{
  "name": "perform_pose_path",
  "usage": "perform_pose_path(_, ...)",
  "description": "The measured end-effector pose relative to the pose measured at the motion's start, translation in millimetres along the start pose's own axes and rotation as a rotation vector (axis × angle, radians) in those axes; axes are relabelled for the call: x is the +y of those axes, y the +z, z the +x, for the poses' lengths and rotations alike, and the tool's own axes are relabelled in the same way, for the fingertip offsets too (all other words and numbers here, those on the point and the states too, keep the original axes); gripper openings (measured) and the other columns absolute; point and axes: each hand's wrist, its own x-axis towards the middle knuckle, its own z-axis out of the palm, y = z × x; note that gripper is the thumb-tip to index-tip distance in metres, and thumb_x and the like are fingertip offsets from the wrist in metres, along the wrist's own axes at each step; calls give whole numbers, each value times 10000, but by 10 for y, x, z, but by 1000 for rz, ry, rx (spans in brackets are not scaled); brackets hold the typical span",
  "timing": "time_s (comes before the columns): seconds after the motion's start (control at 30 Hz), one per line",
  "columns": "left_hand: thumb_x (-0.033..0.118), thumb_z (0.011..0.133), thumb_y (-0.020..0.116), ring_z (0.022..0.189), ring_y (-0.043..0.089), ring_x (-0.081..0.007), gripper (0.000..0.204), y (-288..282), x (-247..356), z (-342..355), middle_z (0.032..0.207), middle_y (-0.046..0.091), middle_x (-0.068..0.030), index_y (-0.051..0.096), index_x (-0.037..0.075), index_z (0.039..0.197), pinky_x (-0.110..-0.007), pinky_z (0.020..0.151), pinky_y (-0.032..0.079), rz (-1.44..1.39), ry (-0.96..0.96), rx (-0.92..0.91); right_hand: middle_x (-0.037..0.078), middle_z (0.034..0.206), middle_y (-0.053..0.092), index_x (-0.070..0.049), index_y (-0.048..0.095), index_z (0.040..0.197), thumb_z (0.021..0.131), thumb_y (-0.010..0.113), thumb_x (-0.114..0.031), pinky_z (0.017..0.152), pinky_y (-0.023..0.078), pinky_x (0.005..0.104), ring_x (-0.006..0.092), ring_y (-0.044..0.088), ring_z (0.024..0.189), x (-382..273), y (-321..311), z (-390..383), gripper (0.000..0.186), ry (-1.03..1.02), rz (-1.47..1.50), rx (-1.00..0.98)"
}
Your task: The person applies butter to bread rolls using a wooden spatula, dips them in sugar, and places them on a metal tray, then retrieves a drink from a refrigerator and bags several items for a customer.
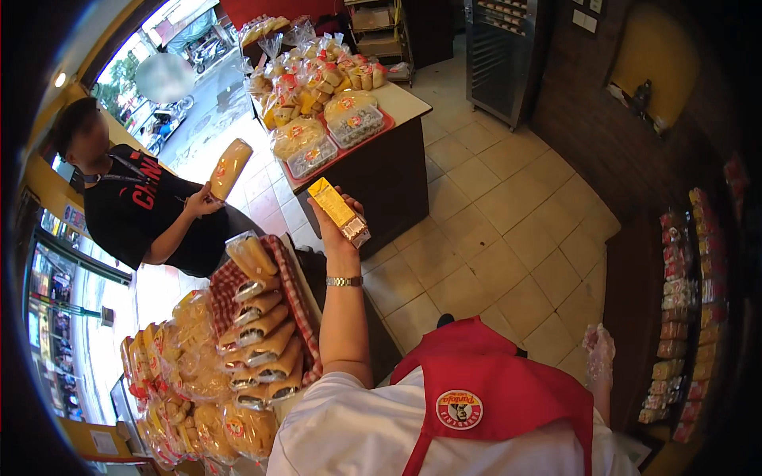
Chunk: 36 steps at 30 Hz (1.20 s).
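While the left hand [334, 238] clasps a yellow carton [335, 208], the right hand [599, 357] is well apart from it

As seen through the head camera I monitor remotely, the carton lies within the left hand, its long side slanting from upper left to lower right. I observe the thumb along its left edge and the fingers curled about its right; a metal wristband [344, 281] circles the wrist just below. The right hand, beyond the red apron [476, 357] and covered in clear plastic, is low at the person's side; I cannot tell whether its fingers are spread or closed.

In the view, the carton overlaps the dark side of a table [409, 111] bearing bagged breads [317, 75] and, near its edge, clear-lidded packs [353, 127]. To the left of the carton, another person [151, 206] in a black shirt holds a wrapped loaf [232, 168]. Left of the outstretched forearm I note wrapped rolls [262, 349] beside a red checked cloth [226, 289]. Small packages [675, 317] line the right side, past the tiled floor [508, 230].
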Motion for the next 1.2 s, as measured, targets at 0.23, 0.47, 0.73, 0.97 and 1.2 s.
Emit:
perform_pose_path(0.23,410,989,491,947,661,-237,391,-46,493,1705,1064,643,-93,564,67,1163,-372,796,567,351,329,118,9,669,561,-87,620,844,967,557,-323,514,454,298,149,556,592,725,-859,1344,274,189,124,-395)
perform_pose_path(0.47,193,952,503,875,639,-214,266,0,662,3091,1027,604,-116,520,3,1137,-353,751,548,1080,696,238,6,682,568,-97,630,859,969,558,-330,547,459,290,137,556,612,250,240,2566,268,389,30,-186)
perform_pose_path(0.73,202,929,549,968,633,-251,426,-557,169,4307,1048,604,-185,409,-49,1244,-336,860,490,850,486,525,3,695,577,-107,641,876,971,560,-337,585,465,281,123,556,635,-1125,2225,5271,261,114,109,-315)
perform_pose_path(0.97,287,925,530,1067,583,-448,616,-789,25,4390,1184,549,-360,303,-55,1384,-462,897,460,2019,512,1004,-42,654,540,-115,654,866,984,523,-336,512,395,245,76,487,556,-3242,4956,6187,283,-94,-466,-472)
perform_pose_path(1.2,363,880,639,959,620,-416,818,410,-23,4470,1249,542,-285,198,81,1508,-462,778,496,2529,126,1204,-22,650,528,-97,614,782,960,532,-243,493,348,259,90,463,560,-3172,5688,6485,245,-93,-344,-464)
